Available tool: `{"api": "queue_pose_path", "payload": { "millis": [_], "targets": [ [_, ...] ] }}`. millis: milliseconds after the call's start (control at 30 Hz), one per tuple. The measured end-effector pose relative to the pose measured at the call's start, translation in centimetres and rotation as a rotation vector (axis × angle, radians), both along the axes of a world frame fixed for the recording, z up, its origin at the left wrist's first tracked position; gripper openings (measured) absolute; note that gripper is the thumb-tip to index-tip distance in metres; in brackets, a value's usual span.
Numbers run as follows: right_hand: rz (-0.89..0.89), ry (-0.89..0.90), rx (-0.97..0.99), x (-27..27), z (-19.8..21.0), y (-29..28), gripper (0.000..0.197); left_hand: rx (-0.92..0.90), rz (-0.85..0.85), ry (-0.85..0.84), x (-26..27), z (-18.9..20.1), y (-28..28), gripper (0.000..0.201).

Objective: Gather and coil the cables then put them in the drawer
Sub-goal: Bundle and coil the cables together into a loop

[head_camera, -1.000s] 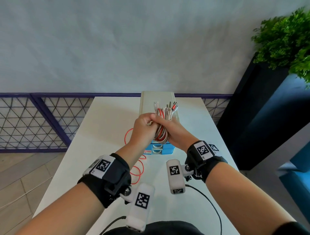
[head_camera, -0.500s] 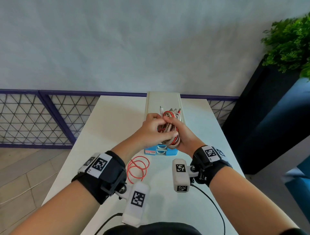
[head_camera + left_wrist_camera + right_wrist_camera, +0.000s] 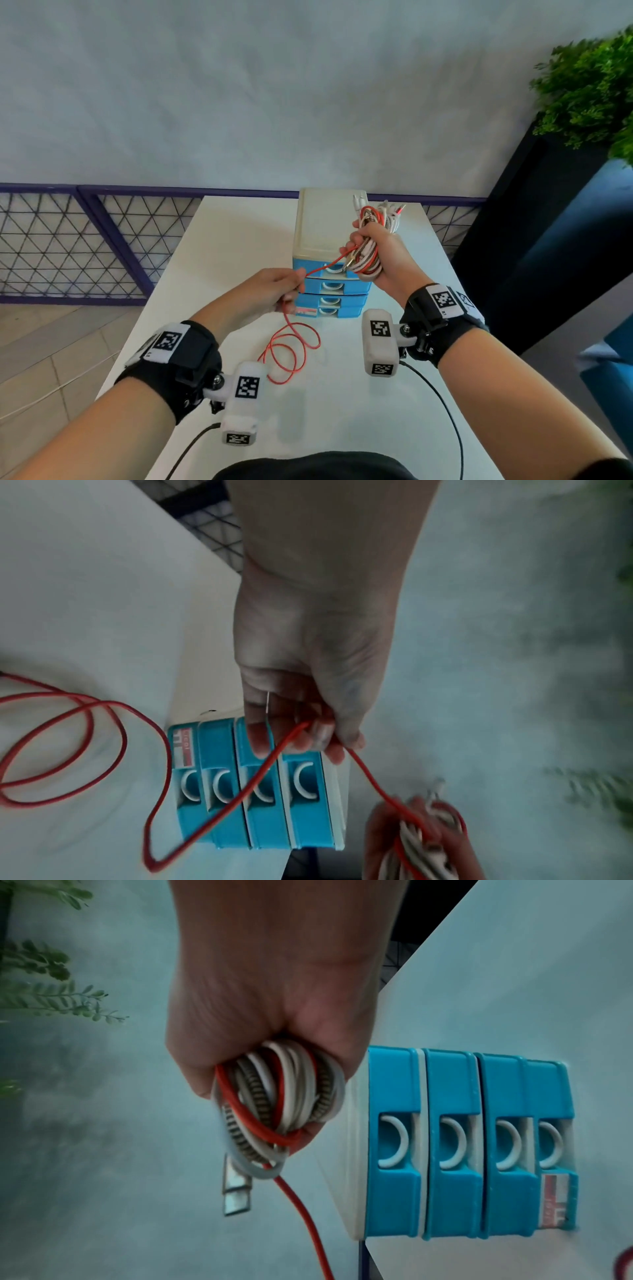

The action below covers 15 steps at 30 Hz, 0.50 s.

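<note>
My right hand [image 3: 371, 253] grips a coiled bundle of white, braided and red cables [image 3: 370, 240] above the right side of the blue drawer unit [image 3: 329, 291]; the bundle [image 3: 277, 1096] fills the fist, a metal plug hanging below it. A red cable [image 3: 291, 346] runs from the bundle to my left hand [image 3: 284, 287], which pinches it [image 3: 308, 726] in front of the drawers. Its loose end lies in loops on the white table [image 3: 239, 240]. All drawers [image 3: 479, 1139] look closed.
The drawer unit stands at the table's far middle, with a cream top [image 3: 325, 222]. A purple mesh fence [image 3: 68, 240] runs behind and left. A dark planter with a green plant [image 3: 589, 85] stands right of the table. Black wrist-camera cords [image 3: 442, 404] trail toward me.
My hands have come apart: the left moved down and left, drawing a length of red cable out from the bundle. The right hand shifted right and up with the bundle.
</note>
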State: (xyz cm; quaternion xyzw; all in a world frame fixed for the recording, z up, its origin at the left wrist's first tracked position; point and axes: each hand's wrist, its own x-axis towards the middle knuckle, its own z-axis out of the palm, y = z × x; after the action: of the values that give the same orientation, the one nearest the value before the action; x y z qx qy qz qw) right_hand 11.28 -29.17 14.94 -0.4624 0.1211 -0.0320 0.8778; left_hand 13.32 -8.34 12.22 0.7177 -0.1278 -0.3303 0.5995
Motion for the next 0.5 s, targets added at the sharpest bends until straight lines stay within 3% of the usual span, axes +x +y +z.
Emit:
{"api": "queue_pose_path", "payload": {
  "millis": [133, 200, 300, 400, 500],
  "targets": [
    [-0.1, -0.023, 0.062, 0.0, 0.3, -0.9, 0.014, -0.18, 0.077, 0.256, -0.8, 0.6, 0.6, 0.025],
    [-0.14, -0.038, 0.053, 0.2, 0.3, -0.9, 0.014, -0.213, -0.019, 0.333, -1.6, 1.7, 0.4, 0.022],
    [-0.135, -0.055, 0.075, 0.4, 0.7, -0.4, 0.01, -0.206, -0.312, 0.417, -2.7, 2.5, -0.2, 0.024],
    [-0.015, -0.038, 0.205, 0.3, 1.7, 0.0, 0.012, 0.007, -0.506, 0.325, -2.8, 1.6, -1.0, 0.037],
    [0.151, -0.002, 0.081, -0.3, 2.8, -0.5, 0.009, 0.234, -0.349, 0.065, -1.9, 0.1, -1.0, 0.038]
  ]
}}
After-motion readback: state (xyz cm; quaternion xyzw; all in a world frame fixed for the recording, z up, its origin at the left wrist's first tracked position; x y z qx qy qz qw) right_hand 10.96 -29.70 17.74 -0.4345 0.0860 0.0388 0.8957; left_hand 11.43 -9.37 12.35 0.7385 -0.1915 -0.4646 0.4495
